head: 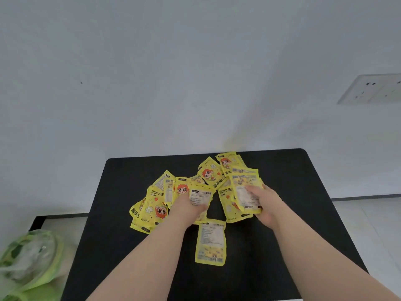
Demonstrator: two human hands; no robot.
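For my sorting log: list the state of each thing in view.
left hand, touching a label-side packet, grip blurred
right hand, gripping a small stack
pile, overlapping on black table
lone packet, flat, label up, apart from pile
green bag, crumpled beside table

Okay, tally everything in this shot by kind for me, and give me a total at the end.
Yellow packets: at least 10; the heap overlaps, so the exact count is unclear
Hands: 2, the left hand and the right hand
Black table: 1
Green bag: 1
Wall socket plate: 1
Total: at least 15
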